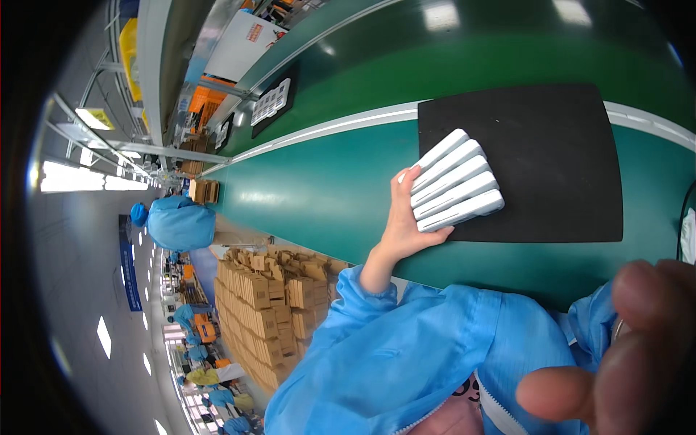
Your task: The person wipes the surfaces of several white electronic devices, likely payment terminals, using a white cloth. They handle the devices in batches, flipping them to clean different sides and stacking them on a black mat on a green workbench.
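Observation:
My left hand (pixel 403 219) is closed around a fanned row of several white flat slabs (pixel 457 185) with rounded corners, its thumb at the near end and its fingers at the far end. What kind of thing they are I cannot make out. They are held over the left part of a black mat (pixel 551 167). At the lower right, very near the camera and blurred, my right hand (pixel 634 355) has its fingers apart, and no object shows in it. Part of this hand is lost in the dark rim.
The mat lies on a long green workbench (pixel 326 188); a pale rail crosses behind it. A white compartment tray (pixel 271 103) sits farther left on a dark mat. Stacked brown cartons (pixel 254 312) stand beside the bench. A person in blue (pixel 177 223) is beyond them. A black cable (pixel 683 217) hangs at right.

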A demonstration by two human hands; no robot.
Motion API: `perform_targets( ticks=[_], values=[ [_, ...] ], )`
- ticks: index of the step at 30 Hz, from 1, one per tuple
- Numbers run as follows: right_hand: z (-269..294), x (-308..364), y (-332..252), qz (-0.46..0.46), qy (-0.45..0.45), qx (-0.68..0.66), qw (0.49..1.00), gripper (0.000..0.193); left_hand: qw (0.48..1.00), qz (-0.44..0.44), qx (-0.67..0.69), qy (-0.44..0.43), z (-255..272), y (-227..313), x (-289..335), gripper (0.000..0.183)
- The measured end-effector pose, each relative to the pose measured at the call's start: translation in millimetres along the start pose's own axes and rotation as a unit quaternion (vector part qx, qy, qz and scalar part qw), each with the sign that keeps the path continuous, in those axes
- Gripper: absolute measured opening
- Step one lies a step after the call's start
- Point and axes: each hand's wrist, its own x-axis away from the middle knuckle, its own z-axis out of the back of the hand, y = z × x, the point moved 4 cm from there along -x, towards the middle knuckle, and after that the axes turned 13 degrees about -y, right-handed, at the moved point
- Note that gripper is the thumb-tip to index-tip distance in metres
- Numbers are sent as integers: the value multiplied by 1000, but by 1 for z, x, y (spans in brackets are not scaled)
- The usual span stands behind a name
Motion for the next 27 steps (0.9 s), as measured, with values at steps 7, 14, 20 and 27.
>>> perform_targets(
  ticks=[7, 14, 20, 27],
  values=[
    [14, -4, 9, 13, -15, 30, 999, 55, 1000, 2, 4, 0, 5, 7, -1, 116],
    [-10, -38, 52, -238, 60, 69, 967, 21, 1000, -16, -1, 26, 10, 12, 14, 110],
    [-161, 48, 195, -397, -162, 149, 891, 51, 998, -51, 26, 27, 13, 19, 3, 104],
    [-184, 83, 210, -488, -145, -22, 860, 52, 991, -103, 45, 65, 13, 14, 7, 107]
  ],
)
